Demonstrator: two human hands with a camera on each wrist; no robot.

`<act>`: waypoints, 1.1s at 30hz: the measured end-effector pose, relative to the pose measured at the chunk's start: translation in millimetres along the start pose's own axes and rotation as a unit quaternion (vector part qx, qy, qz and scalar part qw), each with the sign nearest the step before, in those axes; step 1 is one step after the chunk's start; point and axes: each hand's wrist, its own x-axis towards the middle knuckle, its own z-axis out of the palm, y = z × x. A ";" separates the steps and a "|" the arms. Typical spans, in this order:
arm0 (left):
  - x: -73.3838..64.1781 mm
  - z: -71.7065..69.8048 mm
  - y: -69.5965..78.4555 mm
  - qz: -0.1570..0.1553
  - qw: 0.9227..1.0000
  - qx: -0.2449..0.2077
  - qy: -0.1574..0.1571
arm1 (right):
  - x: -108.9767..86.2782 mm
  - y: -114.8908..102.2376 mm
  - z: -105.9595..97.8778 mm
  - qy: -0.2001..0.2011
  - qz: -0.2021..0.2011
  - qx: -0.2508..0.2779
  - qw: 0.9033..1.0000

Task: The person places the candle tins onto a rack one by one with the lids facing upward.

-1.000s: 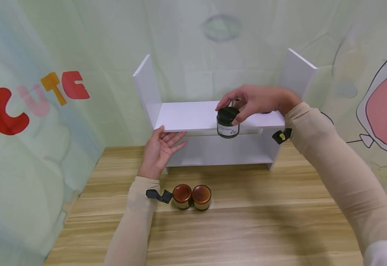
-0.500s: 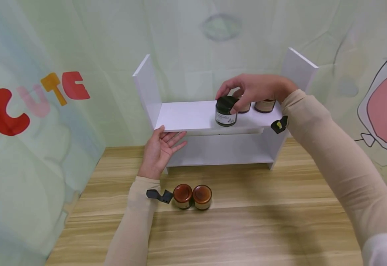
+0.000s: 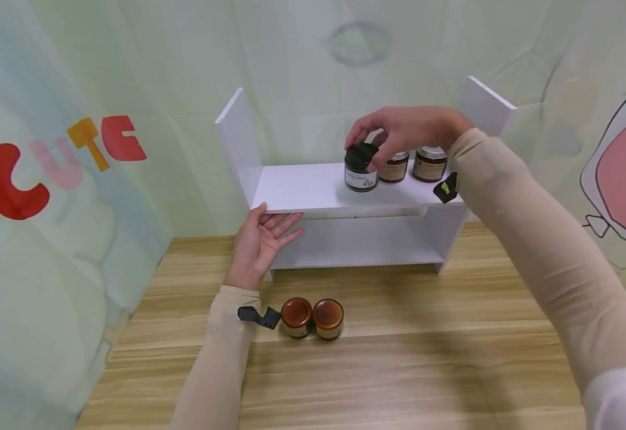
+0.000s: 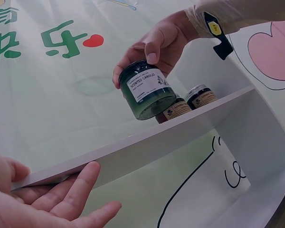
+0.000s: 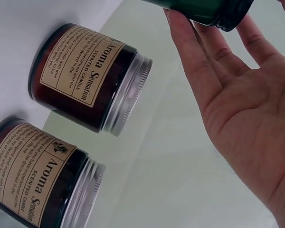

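In the head view, my right hand [image 3: 399, 128] holds a green scented-candle jar [image 3: 361, 178] by its black lid, with thumb and fingertips around it. The jar is over the white shelf's upper board [image 3: 297, 182], left of two brown Aroma Sensation candle jars, one nearer [image 3: 393, 171] and one farther right [image 3: 429, 167]. The left wrist view shows the green jar [image 4: 147, 92] tilted; whether its base touches the board is unclear. My left hand [image 3: 254, 248] holds the board's front left edge, thumb on top and fingers spread below.
Two amber jars, one left [image 3: 296, 315] and one right [image 3: 328, 316], stand side by side on the wooden table [image 3: 399, 370], near my left wrist. The shelf has upright side panels, left [image 3: 238, 149] and right [image 3: 482, 113], and a lower board. A printed curtain hangs behind.
My right hand has carried the green jar from in front of the board's edge back over it and slightly left. The two brown jars have come into fuller view. My left hand stays put.
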 end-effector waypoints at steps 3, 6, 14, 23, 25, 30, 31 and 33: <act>-0.7 0.4 0.0 -0.001 1.000 0.005 0.003 | 2.9 -1.1 -1.9 -0.003 0.008 -0.003 1.000; -1.1 0.7 -0.1 -0.002 1.000 0.010 0.006 | 5.6 -2.2 -3.2 -0.003 0.012 -0.011 1.000; -1.2 1.3 0.3 0.002 1.000 0.017 0.010 | 13.5 -5.8 -6.6 -0.010 0.027 -0.024 0.999; 0.7 -0.6 -0.6 0.003 1.000 0.013 0.010 | 23.3 -5.1 -10.7 -0.017 0.049 -0.039 0.998; 0.9 -0.7 -1.2 0.005 1.000 0.014 0.012 | 25.3 -4.2 -11.0 -0.018 0.053 -0.042 0.998; 0.3 0.3 -1.7 0.006 1.000 0.013 0.014 | 29.1 -2.6 -12.4 -0.024 0.056 -0.046 0.997; 0.2 0.7 -1.7 0.007 1.000 0.013 0.014 | 29.7 -2.4 -13.0 -0.025 0.058 -0.045 0.997; -0.1 1.4 -1.6 0.008 1.000 0.016 0.013 | 30.3 -2.3 -13.9 -0.029 0.061 -0.047 0.997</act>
